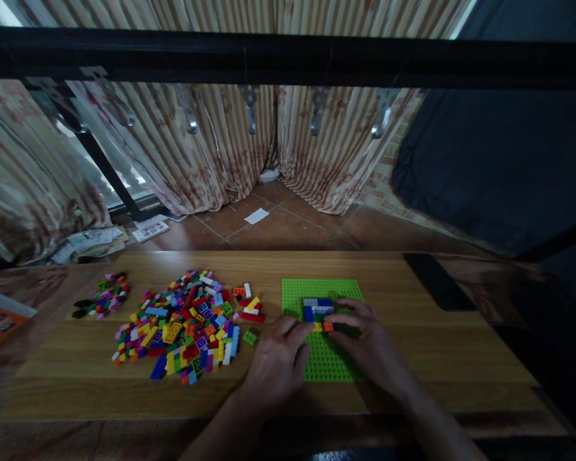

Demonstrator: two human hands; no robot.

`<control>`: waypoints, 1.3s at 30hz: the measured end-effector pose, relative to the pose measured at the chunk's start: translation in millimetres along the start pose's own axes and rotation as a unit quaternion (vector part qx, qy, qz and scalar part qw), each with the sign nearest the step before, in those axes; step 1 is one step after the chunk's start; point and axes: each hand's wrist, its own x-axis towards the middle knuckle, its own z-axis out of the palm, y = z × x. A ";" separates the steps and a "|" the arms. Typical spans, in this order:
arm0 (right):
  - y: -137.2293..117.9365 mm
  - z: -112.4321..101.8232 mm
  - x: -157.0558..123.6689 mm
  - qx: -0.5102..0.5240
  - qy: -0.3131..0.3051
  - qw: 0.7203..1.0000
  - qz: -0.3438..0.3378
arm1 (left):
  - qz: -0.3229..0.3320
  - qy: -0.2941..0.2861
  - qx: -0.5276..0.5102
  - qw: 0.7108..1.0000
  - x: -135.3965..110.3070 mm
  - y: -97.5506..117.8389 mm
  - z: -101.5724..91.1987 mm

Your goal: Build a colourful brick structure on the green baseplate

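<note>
A green baseplate (297, 291) lies on the wooden table, right of centre. A small build of blue, grey, yellow and orange bricks (317, 310) stands on its middle. My left hand (276, 365) rests at the plate's left edge, fingers pinched toward the yellow and orange bricks at the front of the build. My right hand (367, 342) lies over the plate from the right, fingertips pressed together on those same small bricks (322, 326). A large pile of mixed coloured bricks (187, 323) spreads to the left of the plate.
A smaller heap of bricks (104, 296) lies at the far left. One loose green brick (250, 337) sits near my left hand. A dark phone (436, 280) lies at the table's right back. A black bar (288, 61) crosses overhead; curtains hang behind.
</note>
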 end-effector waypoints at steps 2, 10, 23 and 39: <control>0.5 1.5 -0.7 -0.008 0.002 1.000 -0.001 | 0.012 -0.006 0.015 1.000 0.6 1.6 2.9; 3.3 7.0 -4.2 -0.003 0.028 1.000 -0.003 | 0.019 -0.037 0.054 0.998 1.4 7.7 5.4; 6.7 12.9 -5.1 0.008 0.052 0.999 -0.012 | 0.000 -0.077 0.081 0.994 3.2 8.9 7.2; 11.3 14.8 -6.6 0.036 0.064 0.997 -0.037 | -0.008 -0.073 0.106 0.992 2.8 9.1 9.4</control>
